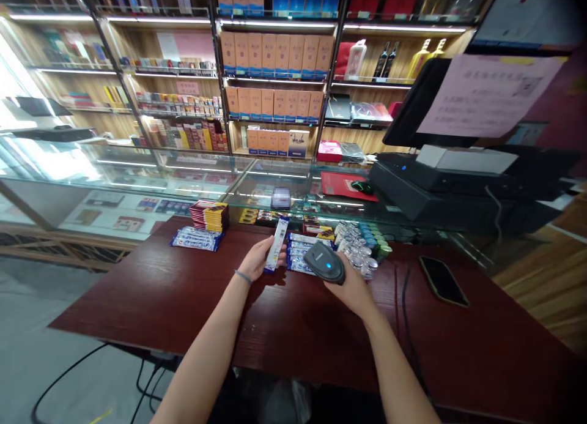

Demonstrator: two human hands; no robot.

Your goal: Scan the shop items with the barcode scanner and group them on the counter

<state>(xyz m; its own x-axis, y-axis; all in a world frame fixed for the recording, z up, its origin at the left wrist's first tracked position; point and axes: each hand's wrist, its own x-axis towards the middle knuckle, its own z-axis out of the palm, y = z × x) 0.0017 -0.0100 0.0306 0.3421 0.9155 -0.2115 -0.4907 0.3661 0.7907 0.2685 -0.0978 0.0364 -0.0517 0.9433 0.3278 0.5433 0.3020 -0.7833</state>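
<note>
My left hand [259, 257] is closed around a long blue and white snack packet [277, 245], held tilted above the table with a printed face showing. In my right hand [351, 284] is a dark barcode scanner [324, 263] with a lit blue light; its head is turned towards the packet. Beneath and behind the scanner lie similar blue and white packets [299, 252] in a row. To the left, more such packets [196, 239] rest before a stack of red and yellow boxes [209, 216].
Several silver-topped containers [358, 249] and green ones [378, 245] stand right of the packets. A phone [444, 281] lies on the dark red table [183, 301], near a black cable [406, 314]. A glass counter [197, 173] runs behind; a monitor [415, 106] stands at right.
</note>
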